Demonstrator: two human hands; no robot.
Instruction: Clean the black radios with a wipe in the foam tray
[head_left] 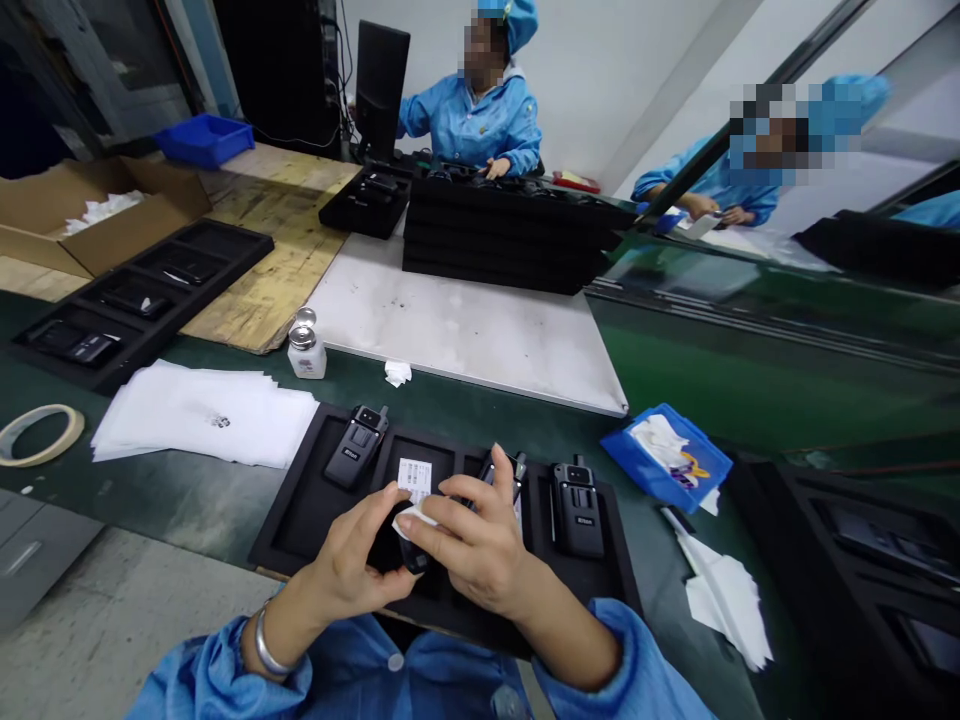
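My left hand (352,550) grips a black handheld device (415,556) between thumb and fingers, mostly hidden by both hands. Folded in the fingers of my right hand (476,540) is a white wipe (411,520), pressed against the device's upper end. A label with barcodes (415,478) shows just beyond my fingertips; what it is fixed to is unclear. Below is a black foam tray (300,500). A walkie-talkie (355,450) marked "Riton" lies in its left slot, another walkie-talkie (577,508) in the right one. A third is partly behind my right hand.
White sheets (202,412), a tape roll (41,435) and a pump bottle (306,350) are at left. A blue bin (667,460) and a crumpled cloth (724,595) lie right. Stacked black trays (510,235) stand ahead. Two co-workers in blue sit beyond.
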